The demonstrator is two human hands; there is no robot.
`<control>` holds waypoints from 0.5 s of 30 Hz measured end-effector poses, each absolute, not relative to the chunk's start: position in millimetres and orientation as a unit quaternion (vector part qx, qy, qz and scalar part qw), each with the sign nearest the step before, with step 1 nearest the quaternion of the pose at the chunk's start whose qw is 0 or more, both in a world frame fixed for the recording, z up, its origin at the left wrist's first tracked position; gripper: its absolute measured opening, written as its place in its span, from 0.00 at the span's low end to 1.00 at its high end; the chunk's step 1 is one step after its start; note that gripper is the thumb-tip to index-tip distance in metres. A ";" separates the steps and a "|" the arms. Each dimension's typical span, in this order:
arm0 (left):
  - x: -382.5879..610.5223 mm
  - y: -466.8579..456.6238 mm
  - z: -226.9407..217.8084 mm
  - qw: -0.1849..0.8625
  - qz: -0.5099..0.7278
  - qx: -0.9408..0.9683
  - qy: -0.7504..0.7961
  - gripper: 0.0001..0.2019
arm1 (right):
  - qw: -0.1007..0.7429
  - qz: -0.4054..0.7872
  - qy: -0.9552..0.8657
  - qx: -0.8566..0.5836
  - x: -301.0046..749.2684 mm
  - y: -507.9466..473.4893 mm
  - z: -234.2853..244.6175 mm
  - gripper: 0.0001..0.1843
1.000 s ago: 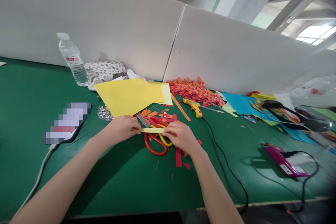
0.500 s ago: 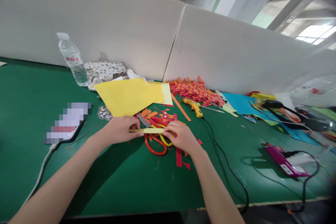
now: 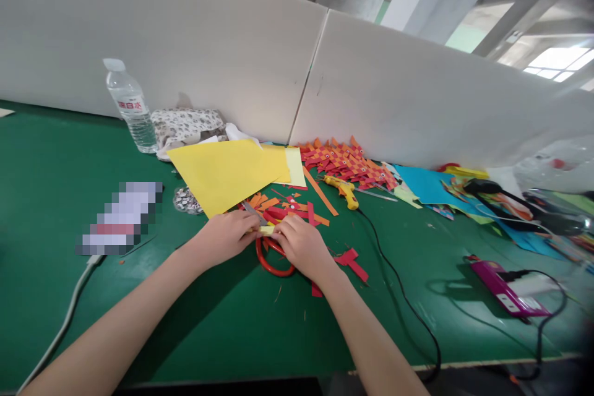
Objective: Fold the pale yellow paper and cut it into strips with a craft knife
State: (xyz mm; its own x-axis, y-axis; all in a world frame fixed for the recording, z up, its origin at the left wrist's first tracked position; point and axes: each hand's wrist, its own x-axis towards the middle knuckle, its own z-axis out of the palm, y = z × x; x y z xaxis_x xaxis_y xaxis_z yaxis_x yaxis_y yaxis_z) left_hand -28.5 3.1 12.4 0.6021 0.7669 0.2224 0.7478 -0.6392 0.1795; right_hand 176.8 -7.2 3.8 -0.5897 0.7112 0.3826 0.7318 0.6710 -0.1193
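Your left hand (image 3: 227, 236) and right hand (image 3: 301, 246) are closed, both pinching the yellow strip (image 3: 266, 230) just above the scissors (image 3: 275, 265). I think you should hold its edges even and press firmly with the fingertips.

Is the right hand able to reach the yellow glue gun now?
Probably yes: the yellow glue gun lies uncovered just beyond the right hand, with only flat red and orange paper scraps between them. That hand is busy, though, pinching a pale yellow paper strip.
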 end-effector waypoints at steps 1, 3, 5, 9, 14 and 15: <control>-28.5 2.7 12.9 0.033 0.134 0.889 0.438 0.11 | 0.203 -0.028 -0.889 -0.408 176.9 -6.9 3.2 0.11; -27.8 2.3 14.1 0.022 0.124 0.882 0.453 0.15 | 0.205 -0.019 -0.889 -0.409 177.8 -7.4 3.4 0.10; -26.6 2.5 15.2 0.007 0.121 0.883 0.453 0.16 | 0.208 0.005 -0.892 -0.401 179.0 -9.5 5.1 0.10; -24.0 2.0 14.9 -0.002 0.117 0.888 0.444 0.12 | 0.214 0.044 -0.899 -0.379 180.5 -14.9 8.3 0.09; -21.7 -3.1 16.0 0.069 0.088 0.886 0.450 0.07 | 0.210 0.043 -0.910 -0.354 180.9 -20.1 9.0 0.09; -21.5 -4.2 17.0 0.086 0.082 0.884 0.452 0.07 | 0.207 0.040 -0.912 -0.352 180.7 -20.8 8.9 0.10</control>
State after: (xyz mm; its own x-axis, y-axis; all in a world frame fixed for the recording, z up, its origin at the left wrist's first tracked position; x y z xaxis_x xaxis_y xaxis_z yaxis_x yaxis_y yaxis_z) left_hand -21.5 -4.2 17.0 0.5780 0.8132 0.0675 0.7848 -0.5767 0.2271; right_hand 180.7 -20.8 8.9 -0.6661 0.6588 0.3497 0.6257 0.7488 -0.2188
